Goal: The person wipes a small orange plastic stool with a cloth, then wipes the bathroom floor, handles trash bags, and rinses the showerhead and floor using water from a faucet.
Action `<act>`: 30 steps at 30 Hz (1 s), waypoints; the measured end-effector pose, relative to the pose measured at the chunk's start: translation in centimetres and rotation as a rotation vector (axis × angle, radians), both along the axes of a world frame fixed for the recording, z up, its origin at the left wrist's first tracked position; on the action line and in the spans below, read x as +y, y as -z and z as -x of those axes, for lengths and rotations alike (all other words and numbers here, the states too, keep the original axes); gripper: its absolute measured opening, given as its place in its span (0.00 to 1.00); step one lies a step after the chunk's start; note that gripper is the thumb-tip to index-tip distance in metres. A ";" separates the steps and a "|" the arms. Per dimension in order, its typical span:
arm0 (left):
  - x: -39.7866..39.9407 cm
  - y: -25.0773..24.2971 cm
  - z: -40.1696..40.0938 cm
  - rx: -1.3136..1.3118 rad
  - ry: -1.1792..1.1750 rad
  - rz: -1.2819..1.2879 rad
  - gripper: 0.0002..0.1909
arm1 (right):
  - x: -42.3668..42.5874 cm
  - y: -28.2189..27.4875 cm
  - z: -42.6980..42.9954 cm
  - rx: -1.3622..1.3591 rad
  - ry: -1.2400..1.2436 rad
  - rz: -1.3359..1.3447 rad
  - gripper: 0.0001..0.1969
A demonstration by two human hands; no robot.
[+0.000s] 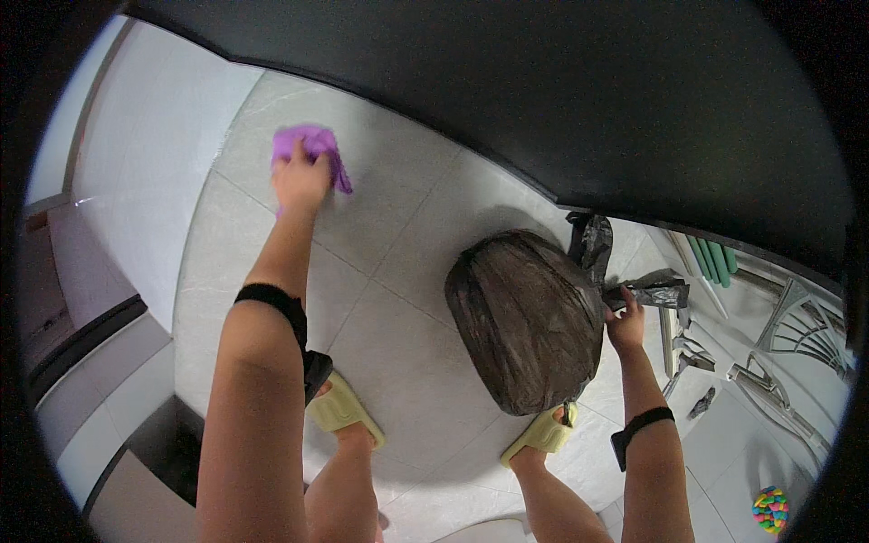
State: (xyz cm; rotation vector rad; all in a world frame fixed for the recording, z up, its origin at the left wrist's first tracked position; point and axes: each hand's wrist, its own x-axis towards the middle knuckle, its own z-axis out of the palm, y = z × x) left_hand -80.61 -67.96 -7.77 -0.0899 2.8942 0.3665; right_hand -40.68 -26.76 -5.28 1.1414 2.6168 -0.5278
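My left hand (301, 178) lies on a crumpled purple cloth (316, 140) at the upper left, over the grey tiled floor (380, 203); its fingers are spread on the cloth. My right hand (626, 326) is at the right side of a full black plastic bag (526, 319), its fingers on the knotted neck of the bag. Two loose black ends stick out from the knot, one upward and one to the right. The bag stands on the floor near my right foot. Part of the right fingertips is hidden against the plastic.
A large black panel (543, 88) spans the top. My feet wear yellow-green slides (339, 407). At the right are a grey metal rack-like frame (808, 319), green rods (713, 261) and a multicoloured round object (770, 509). A white panel (149, 156) borders the floor at the left.
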 end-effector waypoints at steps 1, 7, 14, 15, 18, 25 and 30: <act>3.2 -0.5 -0.6 -0.104 0.121 -0.025 0.32 | 0.7 -0.3 0.3 -0.026 -0.044 -0.056 0.32; 9.3 -0.7 -10.0 -0.114 0.721 0.183 0.27 | -3.8 -5.9 8.6 0.628 0.251 0.585 0.14; 3.9 -1.8 -17.4 -0.067 0.829 0.073 0.28 | -5.1 -9.9 5.2 0.430 0.294 0.759 0.07; 2.3 -2.2 -18.4 -0.100 0.695 0.077 0.28 | -6.8 -10.2 3.4 0.319 0.307 0.653 0.10; 1.9 -2.3 -23.8 -0.035 0.491 0.043 0.27 | -7.6 -8.6 -6.3 0.082 0.221 0.600 0.17; 1.7 -2.3 -28.4 -0.140 0.199 -0.058 0.28 | -12.9 -11.8 -5.9 -0.027 0.524 0.923 0.12; 2.6 -1.1 -24.5 0.025 0.049 -0.181 0.31 | -11.4 -16.2 -7.4 0.185 0.588 0.962 0.11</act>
